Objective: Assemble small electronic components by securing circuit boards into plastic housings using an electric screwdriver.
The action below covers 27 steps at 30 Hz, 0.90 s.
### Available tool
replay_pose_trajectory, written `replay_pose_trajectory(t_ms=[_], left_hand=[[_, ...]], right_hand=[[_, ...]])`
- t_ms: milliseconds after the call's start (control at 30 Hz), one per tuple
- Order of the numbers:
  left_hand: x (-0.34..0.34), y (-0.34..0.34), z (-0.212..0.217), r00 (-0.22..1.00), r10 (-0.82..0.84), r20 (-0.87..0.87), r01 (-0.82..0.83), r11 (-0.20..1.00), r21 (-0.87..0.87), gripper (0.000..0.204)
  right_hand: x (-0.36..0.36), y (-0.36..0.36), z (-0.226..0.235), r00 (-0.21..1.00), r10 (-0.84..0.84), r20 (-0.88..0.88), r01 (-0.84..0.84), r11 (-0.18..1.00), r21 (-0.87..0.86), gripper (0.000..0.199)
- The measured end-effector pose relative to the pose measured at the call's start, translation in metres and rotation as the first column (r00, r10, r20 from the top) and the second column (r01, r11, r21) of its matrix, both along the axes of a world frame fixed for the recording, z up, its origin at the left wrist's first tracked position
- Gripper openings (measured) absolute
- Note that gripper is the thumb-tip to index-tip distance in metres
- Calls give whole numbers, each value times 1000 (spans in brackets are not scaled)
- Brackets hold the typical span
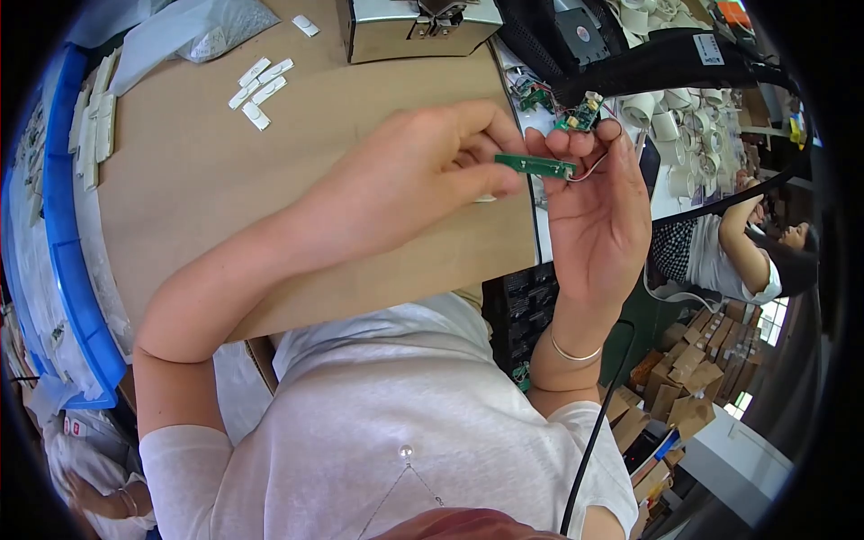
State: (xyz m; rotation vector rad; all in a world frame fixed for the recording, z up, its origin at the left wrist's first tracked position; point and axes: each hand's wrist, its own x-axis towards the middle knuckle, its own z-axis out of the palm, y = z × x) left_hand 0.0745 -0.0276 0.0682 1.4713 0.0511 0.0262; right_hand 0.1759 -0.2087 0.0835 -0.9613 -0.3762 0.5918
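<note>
My left hand (441, 166) reaches across the brown work surface and pinches a narrow green circuit board strip (535, 166) by its left end, between thumb and fingers. Palm up, my right hand (589, 202) is just right of it, with bent fingers and thumb closed around a smaller populated circuit board (585, 112) at the fingertips. Thin red and white wires (589, 171) run from the strip's right end up toward the right thumb. Part of a small white piece (486, 198) shows beneath my left hand.
Several small white casings (261, 85) lie on the brown table (198, 171). A blue tray (67, 243) borders it on the left, a metal-fronted box (423, 36) at the back. White round parts (679, 144) crowd the right-hand bench; a co-worker (742, 243) sits beyond.
</note>
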Motion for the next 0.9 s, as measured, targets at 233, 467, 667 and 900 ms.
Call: replay_pose_trajectory(t_ms=[233, 467, 667, 900], left_hand=[[-2, 1, 2, 972, 92, 219, -177, 893, 414, 12], [6, 0, -15, 633, -120, 765, -620, 512, 594, 8], [4, -1, -15, 660, -80, 747, -615, 513, 599, 9], [-9, -6, -9, 888, 141, 439, -382, 757, 530, 8]], right_hand=[[8, -15, -10, 980, 122, 159, -139, 985, 105, 40], [16, -32, -16, 960, -14, 280, 12, 1000, 7, 33], [-22, -11, -15, 811, -114, 574, 324, 904, -277, 20], [-17, -25, -31, 537, 40, 843, 514, 776, -364, 31]])
